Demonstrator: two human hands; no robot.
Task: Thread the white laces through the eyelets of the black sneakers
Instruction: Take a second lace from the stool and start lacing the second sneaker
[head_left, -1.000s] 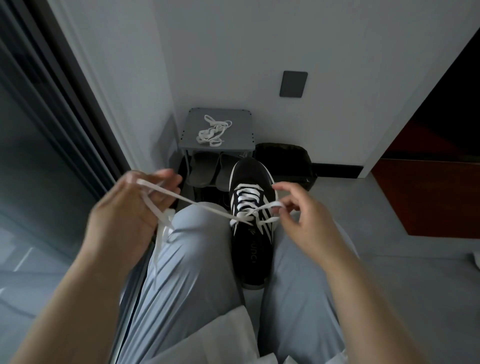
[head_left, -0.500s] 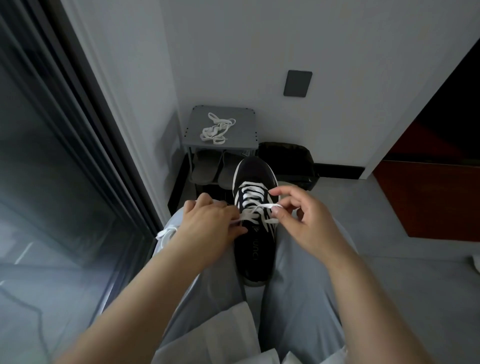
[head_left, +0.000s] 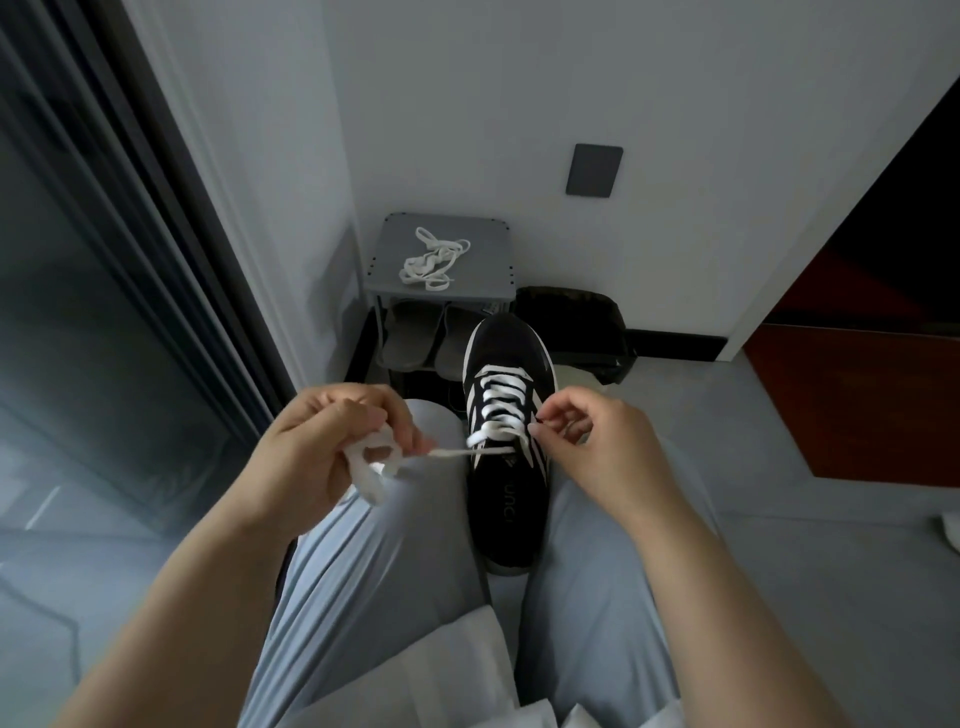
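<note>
A black sneaker (head_left: 506, 493) with white stripes stands between my knees, toe pointing away. A white lace (head_left: 496, 402) crosses its upper eyelets in several rows. My left hand (head_left: 322, 452) grips a bunched loop of that lace over my left knee, and a taut strand runs from it to the shoe's left side. My right hand (head_left: 582, 441) sits at the shoe's right edge with thumb and forefinger pinched together at an eyelet; what they hold is too small to make out. A second white lace (head_left: 431, 262) lies loose on a grey stool.
The grey stool (head_left: 488, 270) stands against the wall, with grey slippers (head_left: 410, 338) on the shelf under it and a black bag (head_left: 576, 322) beside it. A dark glass door frame (head_left: 156, 218) runs along the left. Grey floor lies to the right.
My left hand drew back from the shoe to the left with the lace gathered in it, pulling the strand taut. My right hand stayed at the shoe's right side.
</note>
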